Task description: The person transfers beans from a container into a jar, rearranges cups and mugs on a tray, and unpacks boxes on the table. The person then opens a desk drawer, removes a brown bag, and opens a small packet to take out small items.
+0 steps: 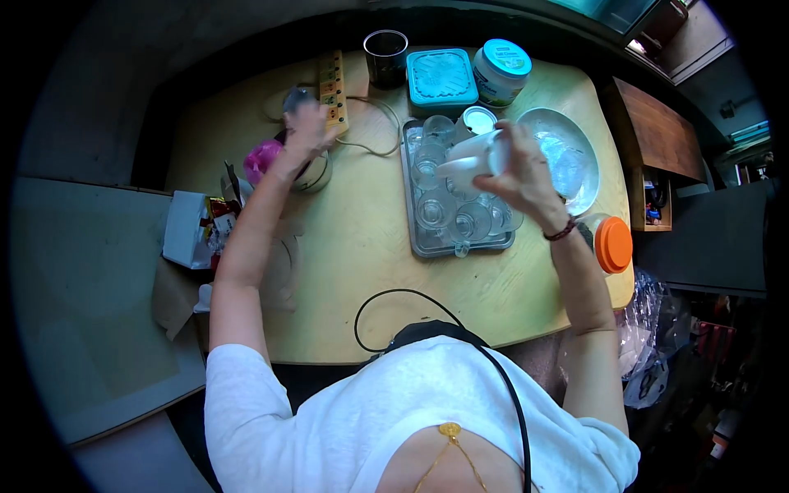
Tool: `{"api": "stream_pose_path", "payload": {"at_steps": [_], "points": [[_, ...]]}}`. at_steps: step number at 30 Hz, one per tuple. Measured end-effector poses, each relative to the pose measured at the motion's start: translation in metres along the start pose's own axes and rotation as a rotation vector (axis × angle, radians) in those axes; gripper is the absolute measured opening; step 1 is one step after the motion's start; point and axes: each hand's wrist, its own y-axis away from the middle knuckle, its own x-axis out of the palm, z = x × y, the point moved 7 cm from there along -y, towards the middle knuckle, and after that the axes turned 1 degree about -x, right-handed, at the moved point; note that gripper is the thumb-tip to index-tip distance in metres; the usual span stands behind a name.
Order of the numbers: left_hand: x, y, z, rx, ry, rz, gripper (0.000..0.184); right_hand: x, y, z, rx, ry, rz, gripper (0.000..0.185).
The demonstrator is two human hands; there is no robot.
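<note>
My right hand (526, 168) grips a white cup (475, 160), tilted on its side above a grey tray (417, 238). Several clear glasses (433, 209) stand in that tray, and a white lidded container (478, 121) is at its back edge. On the left, my left hand (307, 130) is blurred by motion near a dark object (297, 99) and beside a yellow power strip (333, 90). What its fingers hold, if anything, cannot be made out. A pink item (263, 161) and a round container (314, 174) are below its wrist.
A dark cup (385, 59), a teal box (442, 78) and a teal-lidded jar (502, 72) line the table's back. A white bowl (590, 148) and an orange-lidded jar (613, 245) are right; a white box (187, 230) is left. A black cable crosses the front edge.
</note>
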Motion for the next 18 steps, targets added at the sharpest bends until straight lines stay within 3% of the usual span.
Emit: {"api": "stream_pose_path", "payload": {"at_steps": [4,9,12,14,15,18], "points": [[0.008,-0.03,-0.123,0.373,0.472,-0.093,0.055,-0.036,-0.014,-0.066,0.128,0.154,-0.1,0.071],[0.025,-0.069,-0.256,0.369,0.491,0.112,0.077,-0.042,-0.032,-0.127,0.271,0.257,-0.104,0.076],[0.043,-0.093,-0.28,0.338,0.407,0.139,0.079,-0.047,-0.035,-0.147,0.297,0.231,-0.124,0.076],[0.06,-0.105,-0.289,0.351,0.324,0.365,0.077,-0.051,-0.036,-0.159,0.298,0.208,-0.134,0.077],[0.059,-0.109,-0.288,0.361,0.337,0.318,0.071,-0.053,-0.035,-0.164,0.294,0.189,-0.141,0.077],[0.049,-0.121,-0.282,0.386,0.542,0.467,0.062,-0.053,-0.037,-0.181,0.34,0.098,-0.107,0.078]]}}
